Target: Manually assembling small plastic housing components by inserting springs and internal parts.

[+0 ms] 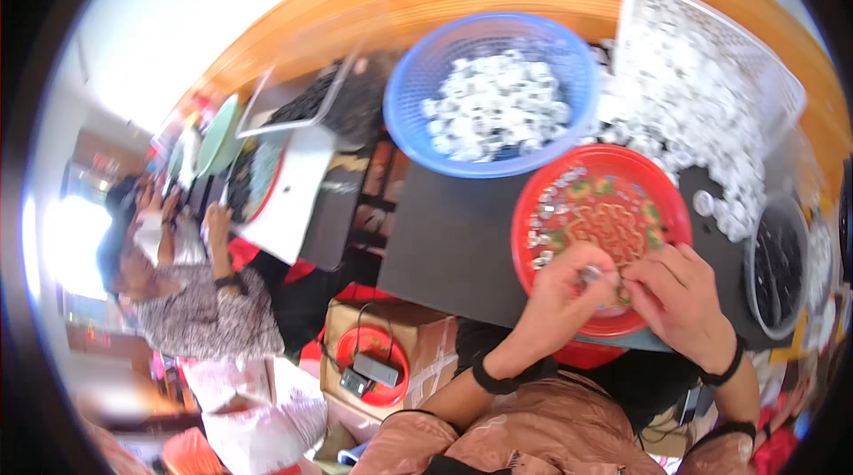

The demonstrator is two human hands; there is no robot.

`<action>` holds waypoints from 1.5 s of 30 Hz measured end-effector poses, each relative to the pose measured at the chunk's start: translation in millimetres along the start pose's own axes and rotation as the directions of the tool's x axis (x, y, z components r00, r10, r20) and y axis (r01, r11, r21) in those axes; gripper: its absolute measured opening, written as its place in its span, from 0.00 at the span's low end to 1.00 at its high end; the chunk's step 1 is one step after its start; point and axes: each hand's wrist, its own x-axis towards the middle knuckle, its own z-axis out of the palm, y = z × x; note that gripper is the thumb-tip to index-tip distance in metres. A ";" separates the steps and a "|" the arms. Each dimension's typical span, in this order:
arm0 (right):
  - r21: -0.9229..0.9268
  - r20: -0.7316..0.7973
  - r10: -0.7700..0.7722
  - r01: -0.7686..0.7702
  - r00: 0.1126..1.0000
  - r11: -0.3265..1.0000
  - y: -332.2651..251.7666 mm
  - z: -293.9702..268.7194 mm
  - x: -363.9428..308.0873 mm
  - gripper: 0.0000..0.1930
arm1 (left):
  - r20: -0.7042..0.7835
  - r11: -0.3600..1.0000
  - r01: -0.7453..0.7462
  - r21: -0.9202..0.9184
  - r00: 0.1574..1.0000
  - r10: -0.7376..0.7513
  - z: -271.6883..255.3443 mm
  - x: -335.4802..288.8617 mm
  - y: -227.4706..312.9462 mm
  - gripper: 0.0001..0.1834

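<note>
Left hand (564,293) pinching small whitish-silver piece (591,275) over near side of red round plastic tray (613,327); right hand (682,297) just beside, fingertips bunched, grasp unclear. Beyond: blue round plastic basket (397,111) holding small white pieces (499,106).

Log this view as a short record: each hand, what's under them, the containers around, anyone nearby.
Left hand: pinching a small pale piece
Right hand: beside the left one; grip unclear
Red basin: patterned bottom, pale pieces along its left
Blue basket: white pieces inside
White basket: more white pieces inside and beside it
Clear tub: black parts
Co-worker: off to the left
</note>
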 end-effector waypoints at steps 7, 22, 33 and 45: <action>-0.024 0.093 -0.045 0.048 0.995 0.999 -4.7 -8.3 -5.9 0.13 | 0.195 0.948 0.191 -0.256 0.970 -0.143 0.0 -3.1 -5.8 0.04; 0.402 -0.131 0.383 -0.304 0.914 0.864 0.3 3.1 -21.1 0.07 | 0.012 0.831 0.225 -0.508 0.967 -0.255 16.1 3.3 11.5 0.24; 0.498 -0.086 0.388 -0.298 0.918 0.815 -0.8 5.2 -20.0 0.06 | 0.042 0.840 0.163 -0.518 0.985 -0.165 8.7 2.3 -1.4 0.20; 0.555 -0.044 0.325 -0.248 0.945 0.794 -3.6 7.8 -15.2 0.05 | -0.094 0.932 0.028 -0.361 0.993 -0.067 12.2 1.1 -7.8 0.15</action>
